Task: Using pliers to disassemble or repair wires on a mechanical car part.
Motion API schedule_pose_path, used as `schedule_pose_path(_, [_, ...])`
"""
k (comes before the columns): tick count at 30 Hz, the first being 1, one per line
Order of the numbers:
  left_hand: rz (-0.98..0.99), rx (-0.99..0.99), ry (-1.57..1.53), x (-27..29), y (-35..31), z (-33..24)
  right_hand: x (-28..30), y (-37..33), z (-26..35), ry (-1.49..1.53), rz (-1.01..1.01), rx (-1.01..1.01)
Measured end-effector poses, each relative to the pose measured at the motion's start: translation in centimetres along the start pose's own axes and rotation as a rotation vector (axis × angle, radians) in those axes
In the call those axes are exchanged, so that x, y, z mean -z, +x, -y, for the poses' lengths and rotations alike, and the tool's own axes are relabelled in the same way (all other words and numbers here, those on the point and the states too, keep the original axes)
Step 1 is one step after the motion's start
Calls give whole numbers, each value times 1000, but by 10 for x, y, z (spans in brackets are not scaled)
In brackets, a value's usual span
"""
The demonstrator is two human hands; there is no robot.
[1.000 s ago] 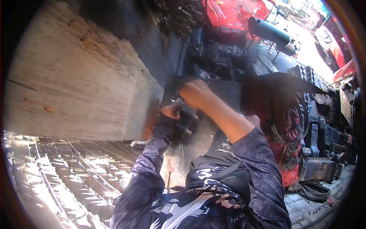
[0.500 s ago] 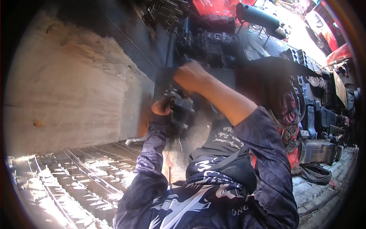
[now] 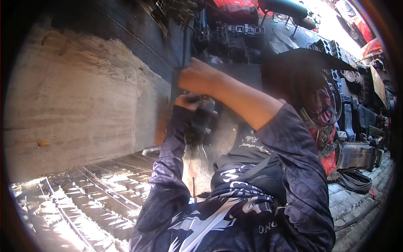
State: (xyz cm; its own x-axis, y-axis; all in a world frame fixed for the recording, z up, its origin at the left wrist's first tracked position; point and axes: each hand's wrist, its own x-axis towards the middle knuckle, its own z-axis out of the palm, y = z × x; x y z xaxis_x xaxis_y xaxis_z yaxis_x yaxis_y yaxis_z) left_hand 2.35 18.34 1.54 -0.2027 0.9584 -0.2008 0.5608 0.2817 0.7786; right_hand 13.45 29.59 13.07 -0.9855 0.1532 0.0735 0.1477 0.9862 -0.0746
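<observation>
Dark handheld tool (image 3: 200, 122) sits in the middle of the view, upright against a dark metal plate (image 3: 235, 77), and both hands are on it. The left hand (image 3: 187, 102) is clenched around the tool's upper body, with the patterned sleeve (image 3: 168, 168) running down toward the lower edge. The right hand (image 3: 197, 77) lies just above, its fingers curled over the top edge of the plate and the tool's head; whether it truly grips cannot be told. Below the tool a pale, worn patch (image 3: 195, 168) shows on the surface. To the left stands a broad rough wall (image 3: 79, 105), with a ribbed metal floor (image 3: 84, 197) beneath it. Far right, stacked machine parts (image 3: 357, 122) crowd a brick pavement (image 3: 361, 201).
</observation>
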Motion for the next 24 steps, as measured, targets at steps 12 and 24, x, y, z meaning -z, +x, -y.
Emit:
schedule_pose_path(12, [233,-15,-525,-7,22,20,-62,-89,38,355,-532,-609])
schedule_pose_path(24, [455,-104,-490,22,14,-13,-77,-87,36,1024,-337,-731])
